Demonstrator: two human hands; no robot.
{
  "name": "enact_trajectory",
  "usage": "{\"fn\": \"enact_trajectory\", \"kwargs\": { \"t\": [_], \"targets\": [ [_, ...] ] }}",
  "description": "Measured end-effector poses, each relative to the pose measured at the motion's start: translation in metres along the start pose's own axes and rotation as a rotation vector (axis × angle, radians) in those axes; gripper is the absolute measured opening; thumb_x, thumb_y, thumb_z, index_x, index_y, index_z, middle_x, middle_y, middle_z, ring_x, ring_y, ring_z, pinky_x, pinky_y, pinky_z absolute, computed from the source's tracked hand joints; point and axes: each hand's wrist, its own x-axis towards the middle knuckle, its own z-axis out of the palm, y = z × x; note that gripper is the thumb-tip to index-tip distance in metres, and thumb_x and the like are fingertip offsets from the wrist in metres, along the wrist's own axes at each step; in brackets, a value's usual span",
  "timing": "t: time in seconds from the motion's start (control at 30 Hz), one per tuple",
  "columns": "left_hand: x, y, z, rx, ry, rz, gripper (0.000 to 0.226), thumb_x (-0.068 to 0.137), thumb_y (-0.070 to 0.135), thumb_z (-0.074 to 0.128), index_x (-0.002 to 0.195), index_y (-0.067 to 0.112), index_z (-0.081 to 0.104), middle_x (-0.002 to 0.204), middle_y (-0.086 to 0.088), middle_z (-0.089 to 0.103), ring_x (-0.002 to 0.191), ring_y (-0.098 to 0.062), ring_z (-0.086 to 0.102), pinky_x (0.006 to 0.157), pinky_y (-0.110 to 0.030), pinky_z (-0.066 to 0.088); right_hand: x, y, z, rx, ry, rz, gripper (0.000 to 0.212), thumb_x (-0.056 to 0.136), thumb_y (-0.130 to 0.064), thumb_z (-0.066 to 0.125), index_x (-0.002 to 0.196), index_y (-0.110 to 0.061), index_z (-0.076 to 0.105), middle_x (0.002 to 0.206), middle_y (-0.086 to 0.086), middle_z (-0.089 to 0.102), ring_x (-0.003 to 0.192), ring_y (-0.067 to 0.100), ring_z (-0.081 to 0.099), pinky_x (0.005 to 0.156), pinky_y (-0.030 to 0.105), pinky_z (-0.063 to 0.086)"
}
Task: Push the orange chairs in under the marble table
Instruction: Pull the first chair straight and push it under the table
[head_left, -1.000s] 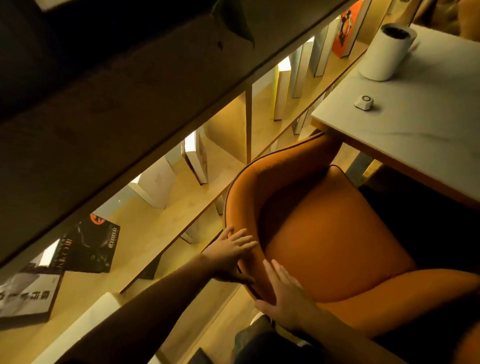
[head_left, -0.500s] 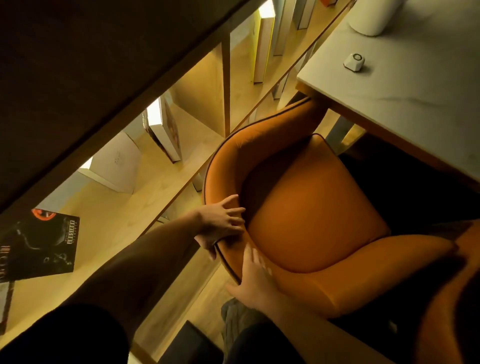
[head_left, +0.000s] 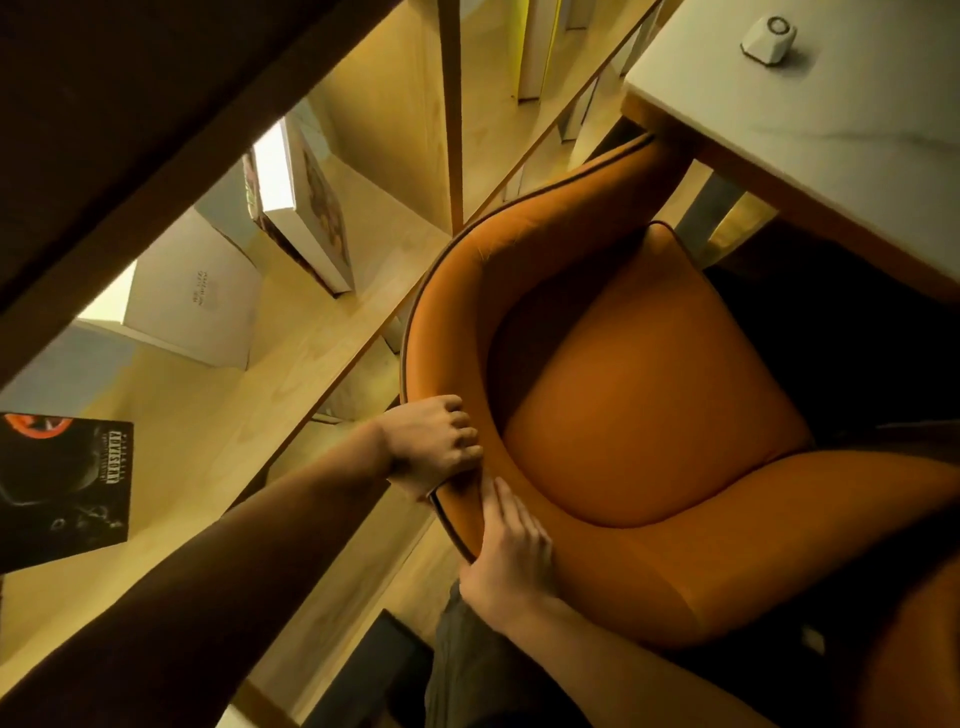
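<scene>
The left hand, a grip with fingers curled over the backrest rim of the orange chair, holds it. Just beside it, the right hand presses flat, fingers straight, on the same rim. Beyond both hands, the chair's far arm tucks under the marble tabletop.

Reading lounge, bookshelves, marble table

warm-lit wooden shelving, books, wood floor.
</scene>
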Motion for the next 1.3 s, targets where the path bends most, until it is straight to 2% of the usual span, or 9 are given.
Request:
{"fn": "enact_trajectory", "kwargs": {
  "t": [0.17, 0.37, 0.53, 0.67, 0.73, 0.83, 1.0, 1.13, 1.3],
  "targets": [
    [-0.002, 0.007, -0.005, -0.014, -0.082, -0.095, 0.054, 0.078, 0.051, 0.066, 0.118, 0.015, 0.061, 0.108, -0.005, 0.068, 0.102, -0.025, 0.062, 0.095, -0.043, 0.045, 0.000, 0.004, -0.003, 0.007, -0.017, -0.066, 0.099, 0.085, -0.027, 0.069, 0.153, -0.030, -0.002, 0.162, 0.001, 0.013, 0.146, 0.024, 0.017, 0.116, 0.042, 0.021],
    [-0.007, 0.038, -0.010, -0.084, -0.130, -0.213, 0.048, 0.080, 0.049, 0.065, 0.116, 0.018, 0.060, 0.107, 0.000, 0.065, 0.102, -0.021, 0.059, 0.097, -0.038, 0.041, -0.015, 0.009, -0.007, -0.033, -0.046, -0.133, 0.099, 0.084, -0.030, 0.070, 0.154, -0.028, 0.000, 0.160, 0.004, 0.020, 0.143, 0.026, 0.025, 0.112, 0.041, 0.028],
    [-0.006, 0.031, -0.009, -0.127, -0.117, -0.197, 0.066, 0.076, 0.054, 0.068, 0.130, 0.017, 0.055, 0.126, -0.004, 0.062, 0.120, -0.024, 0.055, 0.110, -0.042, 0.033, -0.013, 0.010, -0.007, -0.014, -0.027, -0.118, 0.101, 0.083, -0.025, 0.070, 0.153, -0.029, -0.002, 0.161, 0.003, 0.016, 0.145, 0.026, 0.020, 0.114, 0.042, 0.025],
    [-0.007, 0.031, -0.011, -0.066, -0.133, -0.203, 0.085, 0.074, 0.063, 0.066, 0.143, 0.020, 0.043, 0.146, -0.005, 0.047, 0.138, -0.025, 0.038, 0.119, -0.045, 0.011, -0.012, 0.011, -0.005, 0.038, -0.037, -0.095, 0.107, 0.080, -0.027, 0.071, 0.152, -0.030, -0.007, 0.162, 0.002, 0.010, 0.147, 0.025, 0.013, 0.116, 0.042, 0.017],
    [-0.005, 0.030, -0.015, -0.050, -0.199, -0.206, 0.090, 0.076, 0.065, 0.063, 0.150, 0.023, 0.032, 0.156, -0.005, 0.033, 0.147, -0.029, 0.019, 0.119, -0.052, -0.003, -0.009, 0.013, -0.004, 0.053, -0.044, -0.101, 0.109, 0.080, -0.029, 0.072, 0.152, -0.031, -0.010, 0.163, 0.001, 0.006, 0.148, 0.024, 0.009, 0.117, 0.042, 0.014],
    [0.002, 0.030, -0.019, -0.035, -0.305, -0.225, 0.101, 0.076, 0.064, 0.065, 0.155, 0.026, 0.014, 0.163, -0.006, 0.012, 0.149, -0.032, -0.003, 0.116, -0.059, -0.008, -0.006, 0.014, -0.004, 0.083, -0.069, -0.111, 0.112, 0.078, -0.027, 0.072, 0.151, -0.031, -0.014, 0.163, -0.001, -0.002, 0.149, 0.023, 0.000, 0.120, 0.043, 0.010],
    [0.005, 0.034, -0.019, -0.063, -0.330, -0.284, 0.100, 0.076, 0.050, 0.073, 0.154, 0.030, 0.014, 0.163, -0.006, 0.012, 0.149, -0.031, 0.000, 0.117, -0.056, -0.010, -0.002, 0.016, -0.001, 0.105, -0.094, -0.117, 0.111, 0.079, -0.030, 0.070, 0.152, -0.029, -0.013, 0.163, 0.000, -0.006, 0.149, 0.024, -0.003, 0.120, 0.042, 0.006],
    [0.008, 0.036, -0.023, -0.058, -0.348, -0.298, 0.100, 0.073, 0.044, 0.078, 0.153, 0.031, 0.018, 0.162, -0.005, 0.016, 0.149, -0.031, 0.004, 0.118, -0.055, -0.005, -0.003, 0.017, -0.001, 0.112, -0.091, -0.124, 0.108, 0.080, -0.030, 0.069, 0.152, -0.029, -0.011, 0.163, 0.001, -0.004, 0.149, 0.024, -0.002, 0.120, 0.042, 0.006],
    [0.005, 0.034, -0.022, -0.080, -0.246, -0.277, 0.086, 0.071, 0.043, 0.078, 0.145, 0.033, 0.035, 0.151, 0.001, 0.038, 0.143, -0.027, 0.023, 0.119, -0.052, 0.004, -0.003, 0.019, 0.001, 0.095, -0.060, -0.136, 0.106, 0.082, -0.037, 0.068, 0.152, -0.028, -0.012, 0.163, 0.002, -0.002, 0.149, 0.025, 0.001, 0.120, 0.041, 0.005]
  ]
}}
